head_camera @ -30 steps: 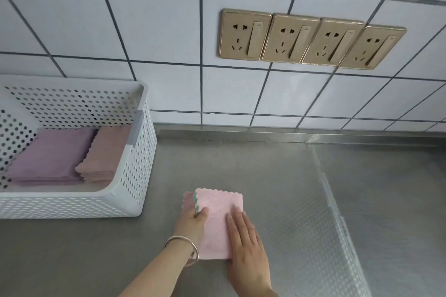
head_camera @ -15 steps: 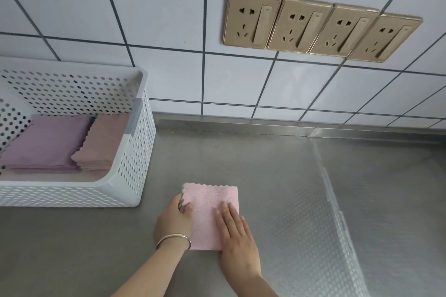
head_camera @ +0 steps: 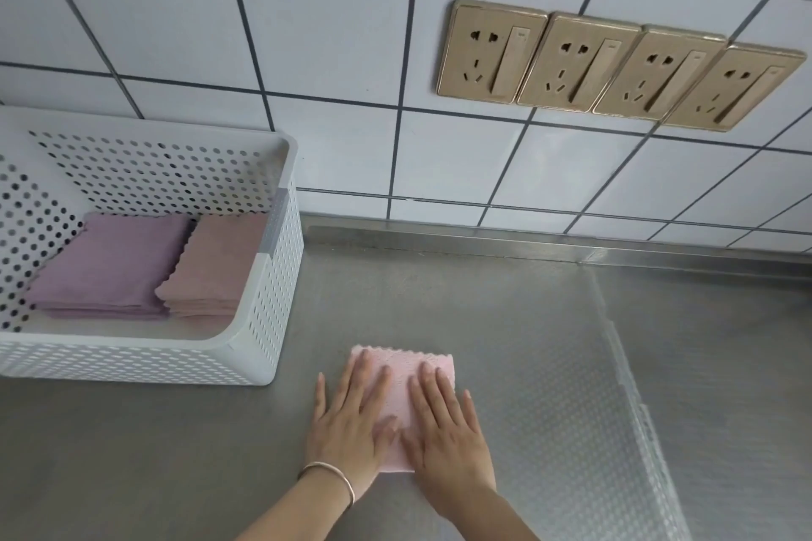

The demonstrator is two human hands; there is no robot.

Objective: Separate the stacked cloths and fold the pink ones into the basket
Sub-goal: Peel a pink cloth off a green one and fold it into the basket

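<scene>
Folded pink cloth (head_camera: 402, 382) pressed flat under left hand (head_camera: 351, 422) and right hand (head_camera: 444, 426), fingers spread, nothing gripped, near counter (head_camera: 483, 321) front edge. Two folded piles (head_camera: 145, 268) already in basket (head_camera: 268, 321) at counter's left; this cloth not yet moved in.

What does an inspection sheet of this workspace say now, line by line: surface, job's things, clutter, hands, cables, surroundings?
Surface: steel counter, with a clear dimpled mat on its right part.
Job's things: folded pink cloth flat on the counter; white perforated basket to its left holds a purple stack and a pink stack side by side.
Clutter: nothing seen.
Hands: left hand and right hand lie flat, open, pressing the cloth; a bangle on the left wrist.
Cables: nothing seen.
Surroundings: white tiled wall; four gold sockets, nothing plugged in.
</scene>
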